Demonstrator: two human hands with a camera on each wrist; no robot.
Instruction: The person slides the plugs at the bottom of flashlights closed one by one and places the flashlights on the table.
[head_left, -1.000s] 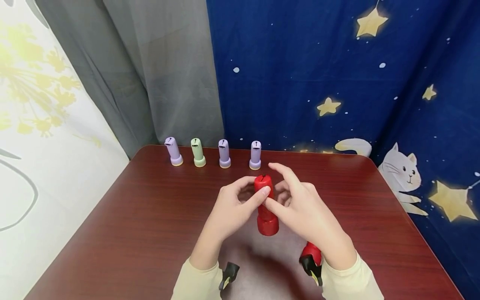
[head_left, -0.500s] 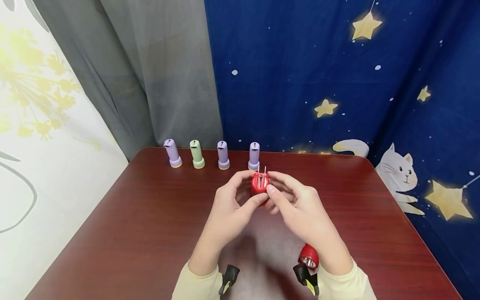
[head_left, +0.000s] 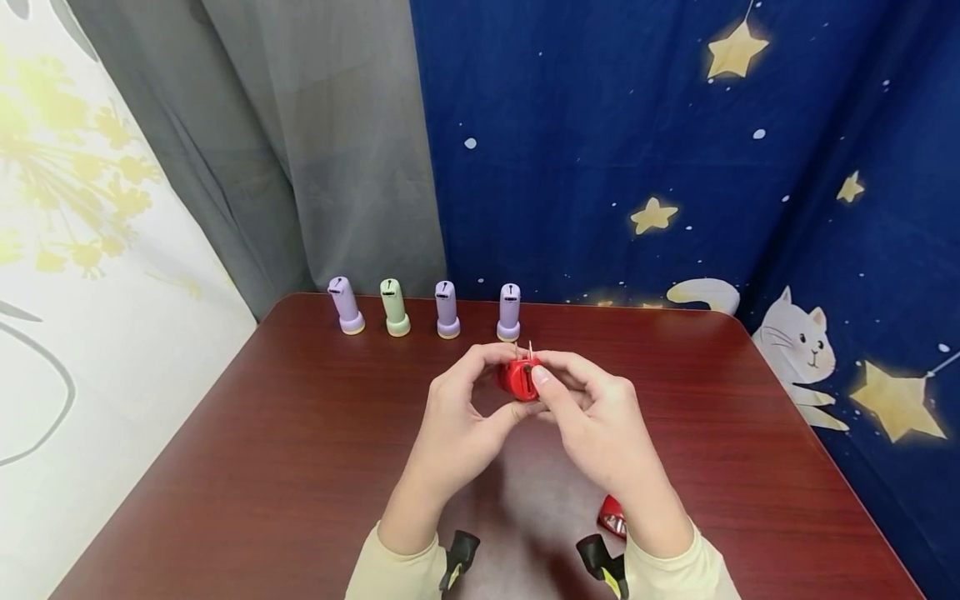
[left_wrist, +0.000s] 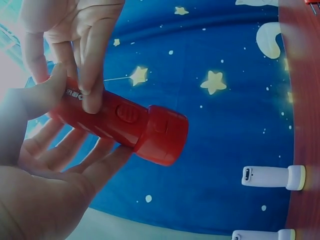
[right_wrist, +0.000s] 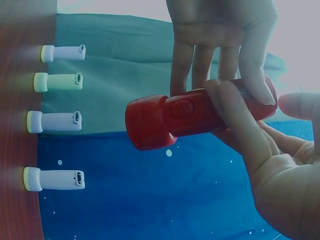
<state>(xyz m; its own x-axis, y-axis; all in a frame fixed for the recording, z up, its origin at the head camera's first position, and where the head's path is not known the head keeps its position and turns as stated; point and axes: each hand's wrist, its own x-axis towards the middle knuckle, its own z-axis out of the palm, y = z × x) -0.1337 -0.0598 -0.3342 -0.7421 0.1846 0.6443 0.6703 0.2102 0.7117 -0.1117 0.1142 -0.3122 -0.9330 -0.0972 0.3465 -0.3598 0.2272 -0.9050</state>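
Both hands hold a red flashlight above the table's middle, its tail end turned up toward the head camera. Two thin metal plug prongs stick out at that end, beside a dark slot. My left hand grips the body between thumb and fingers. On the tail end, beside the slot, lies the thumb of my right hand, while its fingers touch the body. In the left wrist view the flashlight's oval switch and wide head show; the right wrist view shows the same switch.
A second red flashlight lies near the right wrist, partly hidden by it. Along the far edge of the brown table stand purple flashlights and a green one, in a row. Behind hangs a blue curtain.
The red flashlight has tipped from showing its length to showing its tail end, and prongs have come into view. My right hand has closed in, its thumb now on the tail.
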